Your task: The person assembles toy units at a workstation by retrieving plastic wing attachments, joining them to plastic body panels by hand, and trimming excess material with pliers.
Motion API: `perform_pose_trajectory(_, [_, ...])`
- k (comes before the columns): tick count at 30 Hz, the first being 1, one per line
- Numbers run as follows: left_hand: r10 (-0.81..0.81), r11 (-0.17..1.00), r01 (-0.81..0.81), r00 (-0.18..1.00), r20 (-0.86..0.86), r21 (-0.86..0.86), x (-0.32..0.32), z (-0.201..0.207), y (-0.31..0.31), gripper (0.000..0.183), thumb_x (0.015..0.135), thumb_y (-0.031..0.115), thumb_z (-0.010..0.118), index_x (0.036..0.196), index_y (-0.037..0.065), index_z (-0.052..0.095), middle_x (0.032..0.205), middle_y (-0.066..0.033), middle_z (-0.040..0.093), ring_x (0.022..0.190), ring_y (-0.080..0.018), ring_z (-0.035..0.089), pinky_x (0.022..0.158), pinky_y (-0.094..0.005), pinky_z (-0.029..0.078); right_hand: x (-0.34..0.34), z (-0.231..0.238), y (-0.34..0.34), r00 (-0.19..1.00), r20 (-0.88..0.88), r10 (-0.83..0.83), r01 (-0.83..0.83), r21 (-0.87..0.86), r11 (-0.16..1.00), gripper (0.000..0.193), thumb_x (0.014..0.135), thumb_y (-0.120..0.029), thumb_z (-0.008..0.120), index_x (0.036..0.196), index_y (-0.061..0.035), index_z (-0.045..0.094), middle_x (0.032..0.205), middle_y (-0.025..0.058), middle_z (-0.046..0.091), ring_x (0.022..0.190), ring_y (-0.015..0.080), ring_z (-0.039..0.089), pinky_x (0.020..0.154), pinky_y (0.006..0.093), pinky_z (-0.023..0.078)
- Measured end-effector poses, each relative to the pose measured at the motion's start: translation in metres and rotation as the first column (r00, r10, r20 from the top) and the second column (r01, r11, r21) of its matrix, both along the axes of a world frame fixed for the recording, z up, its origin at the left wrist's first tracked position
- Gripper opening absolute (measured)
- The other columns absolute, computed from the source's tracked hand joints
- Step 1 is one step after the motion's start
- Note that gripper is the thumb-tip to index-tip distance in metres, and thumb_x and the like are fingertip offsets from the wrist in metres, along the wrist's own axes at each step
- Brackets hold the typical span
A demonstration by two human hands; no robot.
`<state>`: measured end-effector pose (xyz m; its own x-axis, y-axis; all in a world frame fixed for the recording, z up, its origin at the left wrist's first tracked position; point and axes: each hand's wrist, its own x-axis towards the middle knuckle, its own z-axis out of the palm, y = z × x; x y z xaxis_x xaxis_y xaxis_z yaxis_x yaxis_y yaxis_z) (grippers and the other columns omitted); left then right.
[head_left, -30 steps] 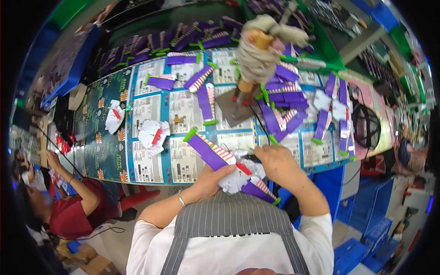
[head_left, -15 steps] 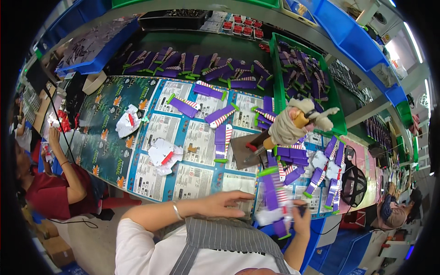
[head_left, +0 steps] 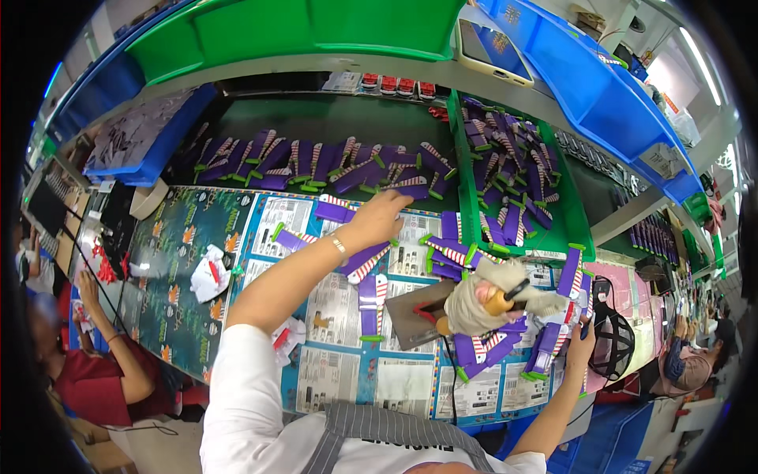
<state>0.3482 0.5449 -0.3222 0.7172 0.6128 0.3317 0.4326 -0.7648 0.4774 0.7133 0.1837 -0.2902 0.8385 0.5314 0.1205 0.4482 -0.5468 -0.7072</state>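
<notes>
My left hand (head_left: 382, 216) reaches across the bench, thumb and fingers apart, over the end of a purple part (head_left: 335, 212) with a red-and-white striped edge. Its fingertips are near another purple striped part (head_left: 410, 189) on the dark belt; contact there is unclear. At the right, my right hand (head_left: 581, 345) is closed at the edge of a purple striped part (head_left: 555, 341), among similar parts with green ends. A white piece with a red patch (head_left: 570, 312) lies partly hidden there. Between my hands stands a cloth-wrapped fixture (head_left: 476, 306) on a brown metal plate (head_left: 410, 317).
Purple parts line the dark belt (head_left: 260, 110) behind the bench and fill a green crate (head_left: 580, 213). White-and-red pieces (head_left: 210, 275) lie left. A black mesh basket (head_left: 614, 340) stands right. Overhead, a shelf holds a phone (head_left: 493, 51) and blue bins (head_left: 584, 95). A co-worker (head_left: 103, 379) sits left.
My left hand has gone from near my body to the bench's far edge. My right hand has moved right and forward with the purple part. The view has tilted upward.
</notes>
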Motion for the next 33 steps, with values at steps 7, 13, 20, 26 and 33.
perform_pose_trajectory(7, [0.358, 0.919, -0.317, 0.920, -0.161, 0.233, 0.074, -0.025, 0.044, 0.074, 0.070, 0.017, 0.066, 0.137, 0.018, 0.036, 0.122, -0.0185, 0.040, 0.104, -0.0385, 0.051, 0.072, -0.0463, 0.053, -0.021, -0.005, 0.010, 0.966, 0.257, 0.028, 0.091, -0.436, 0.895, 0.028, 0.087, -0.015, 0.052, 0.115, -0.0091, 0.051, 0.102, 0.0216, 0.062, 0.093, 0.0406, 0.060, 0.078, 0.0446, 0.047])
perform_pose_trajectory(13, [0.439, 0.895, -0.405, 0.872, -0.216, 0.187, 0.091, -0.036, 0.059, 0.072, 0.072, 0.005, 0.061, 0.137, 0.025, 0.036, 0.114, -0.0170, 0.042, 0.089, -0.0333, 0.054, 0.069, -0.0419, 0.053, -0.007, -0.010, 0.005, 0.917, 0.399, -0.003, 0.158, -0.356, 0.921, 0.028, 0.087, -0.015, 0.054, 0.114, -0.0090, 0.051, 0.099, 0.0201, 0.064, 0.087, 0.0395, 0.062, 0.072, 0.0455, 0.048])
perform_pose_trajectory(20, [0.236, 0.971, -0.235, 0.971, 0.032, -0.039, 0.041, -0.030, 0.054, 0.080, 0.068, -0.005, 0.057, 0.140, 0.019, 0.032, 0.111, -0.0220, 0.041, 0.094, -0.0410, 0.053, 0.079, -0.0450, 0.049, -0.075, 0.002, 0.007, 0.757, 0.602, 0.253, -0.186, -0.172, 0.967, 0.037, 0.069, 0.000, 0.060, 0.105, -0.0026, 0.056, 0.080, 0.0131, 0.053, 0.075, 0.0328, 0.052, 0.066, 0.0423, 0.039])
perform_pose_trajectory(26, [-0.093, 0.991, 0.091, 0.995, -0.025, -0.098, -0.022, 0.019, -0.007, 0.082, 0.069, -0.007, 0.060, 0.141, 0.021, 0.030, 0.113, -0.0172, 0.041, 0.098, -0.0354, 0.053, 0.084, -0.0393, 0.047, -0.141, -0.041, 0.005, 0.665, 0.513, 0.543, -0.564, -0.132, 0.815, 0.048, 0.051, -0.001, 0.057, 0.099, -0.0047, 0.055, 0.079, 0.0096, 0.049, 0.074, 0.0318, 0.048, 0.068, 0.0439, 0.037])
perform_pose_trajectory(33, [-0.279, 0.916, 0.196, 0.938, -0.206, -0.351, -0.097, 0.043, -0.044, 0.083, 0.068, 0.003, 0.066, 0.141, 0.019, 0.031, 0.118, -0.0157, 0.042, 0.110, -0.0343, 0.048, 0.094, -0.0373, 0.043, -0.144, -0.052, 0.001, 0.641, 0.545, 0.540, -0.607, -0.071, 0.791, 0.045, 0.051, 0.000, 0.055, 0.095, -0.0057, 0.052, 0.079, 0.0103, 0.048, 0.076, 0.0328, 0.048, 0.067, 0.0443, 0.036])
